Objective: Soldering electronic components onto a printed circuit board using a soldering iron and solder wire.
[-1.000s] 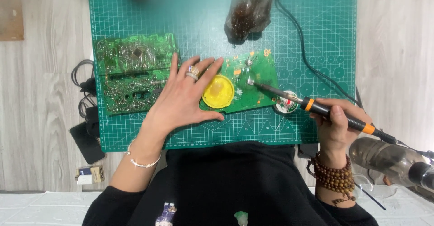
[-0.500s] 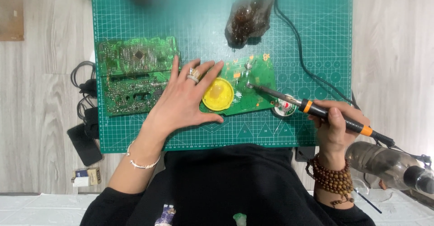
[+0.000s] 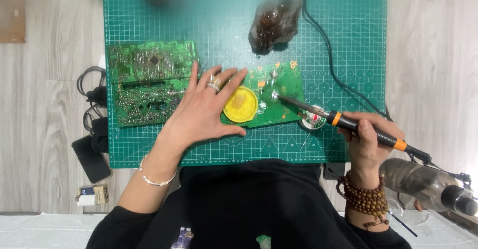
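Two hands: both are seen from above, at work over a green cutting mat (image 3: 149, 20) laid on a pale wooden table (image 3: 45, 104).
Left hand: the left hand (image 3: 201, 112) is laid flat with fingers spread, palm down; nothing is clasped in its grip. A ring is worn on one finger and a thin bracelet on the wrist.
Small board: a small green circuit board (image 3: 276, 92) is pressed down under the left fingertips, near the middle of the mat. A round yellow part (image 3: 240, 104) sits on it, just beside the thumb.
Right hand: the right hand (image 3: 368, 139) is closed in a grip around the handle of a soldering iron (image 3: 348, 124), black with orange bands. Wooden beads are worn on the wrist.
Iron tip: the metal tip is set against the small board, right of the yellow part.
Solder spool: a small spool (image 3: 312, 121) lies under the iron's shaft, by the board's right edge.
Large board: a larger green circuit board (image 3: 147, 79) lies left of the hand.
Far side: a clear bag of dark bits (image 3: 274, 22) rests above the small board.
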